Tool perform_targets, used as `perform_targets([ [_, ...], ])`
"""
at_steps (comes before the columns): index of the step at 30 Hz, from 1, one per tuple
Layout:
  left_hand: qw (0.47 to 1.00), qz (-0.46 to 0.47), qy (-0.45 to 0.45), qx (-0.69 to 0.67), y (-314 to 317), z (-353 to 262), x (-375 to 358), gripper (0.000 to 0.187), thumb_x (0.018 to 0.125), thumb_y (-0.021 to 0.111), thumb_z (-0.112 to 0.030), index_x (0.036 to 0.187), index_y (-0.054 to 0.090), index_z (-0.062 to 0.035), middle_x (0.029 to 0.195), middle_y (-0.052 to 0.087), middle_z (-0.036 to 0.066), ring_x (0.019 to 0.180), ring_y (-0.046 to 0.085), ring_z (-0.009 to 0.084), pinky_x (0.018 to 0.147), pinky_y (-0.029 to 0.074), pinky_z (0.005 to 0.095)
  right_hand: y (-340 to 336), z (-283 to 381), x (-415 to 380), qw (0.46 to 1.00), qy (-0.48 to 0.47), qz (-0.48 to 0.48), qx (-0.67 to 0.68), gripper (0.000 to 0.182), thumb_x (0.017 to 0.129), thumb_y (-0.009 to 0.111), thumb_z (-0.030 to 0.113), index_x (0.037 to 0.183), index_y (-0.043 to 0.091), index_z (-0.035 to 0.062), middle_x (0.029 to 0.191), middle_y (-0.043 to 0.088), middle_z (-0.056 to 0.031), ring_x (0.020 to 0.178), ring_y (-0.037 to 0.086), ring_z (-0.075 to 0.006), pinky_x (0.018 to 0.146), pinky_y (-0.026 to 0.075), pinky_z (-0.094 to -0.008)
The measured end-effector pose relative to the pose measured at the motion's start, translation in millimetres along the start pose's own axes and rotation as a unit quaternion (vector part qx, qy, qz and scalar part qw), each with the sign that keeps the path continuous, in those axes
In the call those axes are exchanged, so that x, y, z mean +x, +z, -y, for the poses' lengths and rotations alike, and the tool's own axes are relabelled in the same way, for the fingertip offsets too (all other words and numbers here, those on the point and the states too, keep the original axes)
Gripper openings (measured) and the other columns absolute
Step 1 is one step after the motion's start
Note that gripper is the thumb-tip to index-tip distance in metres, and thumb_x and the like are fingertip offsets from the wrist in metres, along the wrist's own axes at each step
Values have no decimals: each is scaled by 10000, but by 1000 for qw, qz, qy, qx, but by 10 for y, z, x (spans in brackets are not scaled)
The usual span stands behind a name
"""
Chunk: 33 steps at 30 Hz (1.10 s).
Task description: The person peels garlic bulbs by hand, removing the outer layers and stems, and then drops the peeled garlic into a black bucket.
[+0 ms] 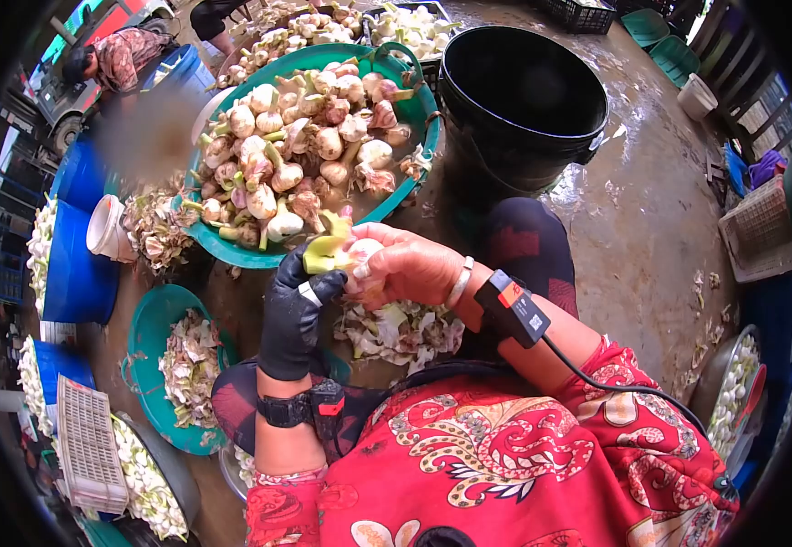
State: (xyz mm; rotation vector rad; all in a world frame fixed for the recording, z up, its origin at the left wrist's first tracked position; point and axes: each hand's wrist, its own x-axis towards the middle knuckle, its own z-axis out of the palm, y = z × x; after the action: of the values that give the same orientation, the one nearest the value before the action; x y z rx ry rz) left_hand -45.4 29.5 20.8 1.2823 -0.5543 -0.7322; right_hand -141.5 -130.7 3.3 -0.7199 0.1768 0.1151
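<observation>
My left hand (pixel 298 305), in a black glove with a pale band on one finger, is closed around the pale green stem (pixel 325 254) of a garlic bulb. The bare fingers of my right hand (pixel 414 266) grip the whitish-pink garlic bulb (pixel 360 259) right beside it. Both hands meet in front of a large green tub (pixel 248 257) heaped with whole garlic bulbs (pixel 287 137). Below them, a pile of loose garlic skins (pixel 401 330) lies between my knees. My fingers partly cover the bulb.
A big black bucket (pixel 524 109) stands beyond my right knee. To the left are a green basin (pixel 145 342) with garlic skins, blue barrels (pixel 86 273) and a stacked plastic crate (pixel 91 438). Peeled garlic fills a bowl (pixel 738 383) at right. Another person (pixel 132 59) bends over at the back left.
</observation>
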Motion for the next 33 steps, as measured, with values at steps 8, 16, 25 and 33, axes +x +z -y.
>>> perform_targets([
  [8, 999, 4, -18, 49, -71, -69, 68, 240, 830, 636, -63, 1064, 634, -10, 899, 658, 17, 741, 583, 68, 670, 472, 227, 60, 73, 138, 874, -277, -153, -368, 56, 839, 596, 79, 798, 586, 41, 741, 604, -75, 716, 616, -267, 650, 485, -352],
  [16, 968, -111, 61, -218, -689, -107, 274, 318, 937, 528, -236, 1107, 599, 24, 1066, 649, 88, 1003, 603, 204, 908, 446, 316, -287, -263, -92, 677, -140, -26, -722, 90, 783, 614, 98, 838, 574, 39, 865, 627, -151, 832, 611, -358, 694, 482, -443],
  [25, 994, -84, 67, 5, -153, -178, 121, 281, 830, 627, -30, 1108, 619, 10, 1077, 642, 74, 971, 596, 152, 869, 472, 288, 203, 160, 60, 799, -321, -162, -483, 259, 695, 727, 130, 937, 645, 92, 785, 560, -95, 741, 579, -253, 676, 477, -362],
  [33, 974, -3, 107, 198, -48, -250, 176, 280, 802, 645, 20, 1081, 624, 0, 1032, 648, 53, 952, 588, 132, 863, 468, 286, 133, 310, 56, 758, -282, -103, -580, 288, 622, 824, 207, 768, 607, 87, 805, 534, -109, 749, 567, -293, 650, 456, -371],
])
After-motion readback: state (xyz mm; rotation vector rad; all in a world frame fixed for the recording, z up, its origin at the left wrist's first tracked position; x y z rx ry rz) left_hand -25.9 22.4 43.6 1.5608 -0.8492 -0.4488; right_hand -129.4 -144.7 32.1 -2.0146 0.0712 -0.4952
